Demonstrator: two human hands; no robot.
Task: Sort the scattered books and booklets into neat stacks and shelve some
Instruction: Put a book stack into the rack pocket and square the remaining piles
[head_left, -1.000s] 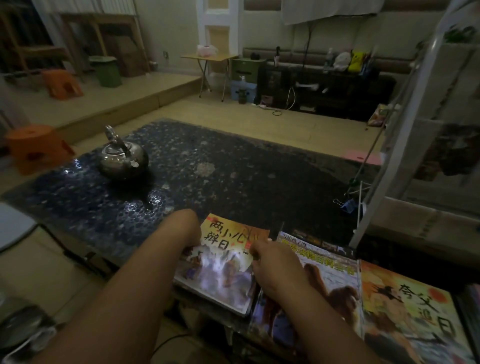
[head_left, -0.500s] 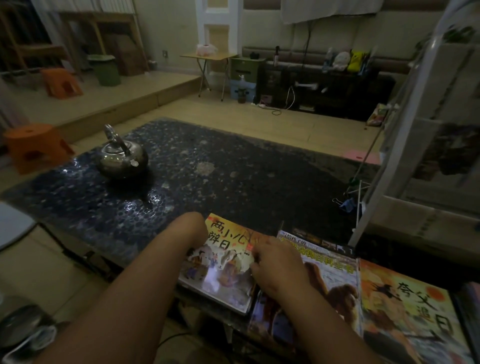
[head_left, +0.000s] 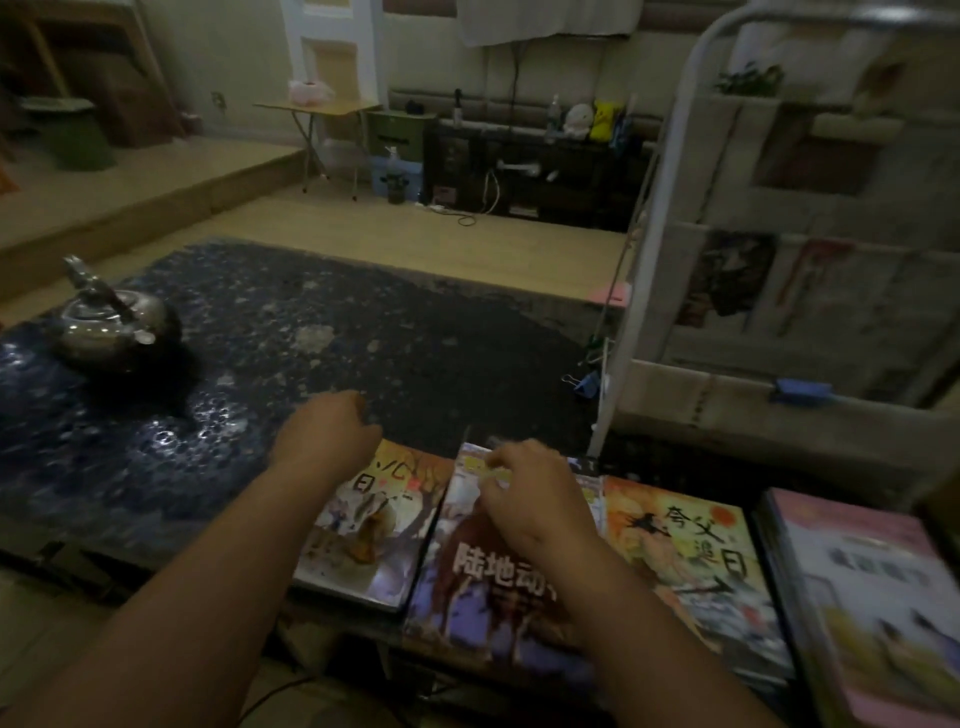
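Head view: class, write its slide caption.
Left hand at the leftmost book, right hand on the animal book, sorting a row on a dark table.

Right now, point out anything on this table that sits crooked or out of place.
The row of books is uneven: the animal book sticks out further toward the camera than the leftmost book. A blue binder clip lies loose by the white rack.

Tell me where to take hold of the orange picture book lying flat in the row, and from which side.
Pinch the orange picture book by its far short edge, reaching from above over the bare dark speckled tabletop. It lies flat with the purple-and-brown animal book close on its left and the pink-covered book on its right, so the long sides likely leave little room for a grip.
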